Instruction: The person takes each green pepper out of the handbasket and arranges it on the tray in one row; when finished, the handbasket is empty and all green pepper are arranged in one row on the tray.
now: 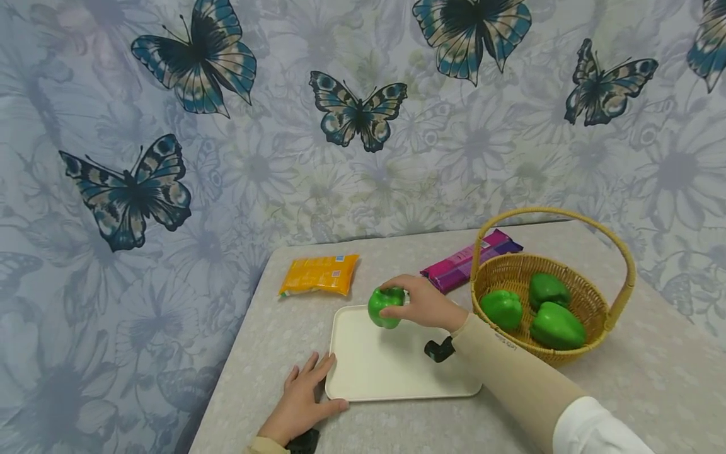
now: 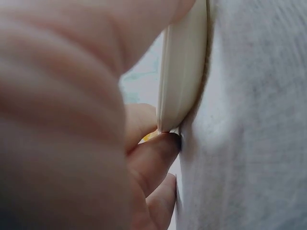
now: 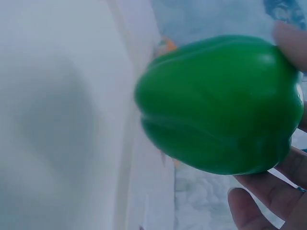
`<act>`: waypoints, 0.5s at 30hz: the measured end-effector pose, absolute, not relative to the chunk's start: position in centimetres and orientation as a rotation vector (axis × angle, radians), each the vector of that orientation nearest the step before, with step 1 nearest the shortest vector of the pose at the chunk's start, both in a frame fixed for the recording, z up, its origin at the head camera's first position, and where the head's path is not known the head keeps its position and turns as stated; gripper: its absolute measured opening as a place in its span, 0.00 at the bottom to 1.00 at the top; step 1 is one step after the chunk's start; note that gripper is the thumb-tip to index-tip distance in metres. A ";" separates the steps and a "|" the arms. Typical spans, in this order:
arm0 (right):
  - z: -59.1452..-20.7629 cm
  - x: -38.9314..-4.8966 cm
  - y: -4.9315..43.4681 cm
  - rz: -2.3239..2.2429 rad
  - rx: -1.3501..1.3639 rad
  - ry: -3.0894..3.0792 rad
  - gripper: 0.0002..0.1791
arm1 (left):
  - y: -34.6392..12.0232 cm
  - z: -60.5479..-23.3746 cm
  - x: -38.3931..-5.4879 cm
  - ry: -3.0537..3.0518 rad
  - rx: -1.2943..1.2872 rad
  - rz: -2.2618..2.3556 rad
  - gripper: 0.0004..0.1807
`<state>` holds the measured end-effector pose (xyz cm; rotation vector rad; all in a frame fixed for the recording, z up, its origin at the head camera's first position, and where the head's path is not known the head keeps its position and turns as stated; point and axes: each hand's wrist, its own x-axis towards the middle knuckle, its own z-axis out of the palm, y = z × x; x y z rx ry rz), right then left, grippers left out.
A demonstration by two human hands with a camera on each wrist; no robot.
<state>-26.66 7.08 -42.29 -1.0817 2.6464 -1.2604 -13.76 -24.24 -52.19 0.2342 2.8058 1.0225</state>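
Above the far part of a cream tray [image 1: 391, 372], my right hand [image 1: 426, 304] holds a green bell pepper [image 1: 379, 313] between thumb and fingers. The right wrist view shows the pepper [image 3: 220, 105] large, its rounded end toward the tray surface [image 3: 43, 158] and the fingertips around its other end. My left hand [image 1: 303, 398] lies at the tray's near left corner, fingers spread along the left side and thumb at the front edge. Up close in the left wrist view, fingertips touch the tray rim [image 2: 184, 62] at table level.
At the right stands a wicker basket [image 1: 595, 343] with a tall handle, holding three green bell peppers [image 1: 558, 326]. An orange packet [image 1: 319, 275] lies behind the tray on the left. Beside the basket is a purple packet [image 1: 454, 268]. A butterfly-patterned wall covering [image 1: 363, 189] rises behind the table.
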 end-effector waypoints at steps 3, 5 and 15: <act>-43.1 -27.2 5.0 -1.258 -1.062 2.631 0.28 | -24.3 -52.1 -13.8 2.814 0.235 1.005 0.57; -43.6 -27.5 3.7 -1.254 -1.045 2.623 0.28 | -24.3 -52.0 -13.7 2.815 0.239 1.008 0.57; -45.2 -28.4 -0.1 -1.146 -0.965 2.609 0.30 | -24.4 -52.2 -13.6 2.796 0.260 1.046 0.57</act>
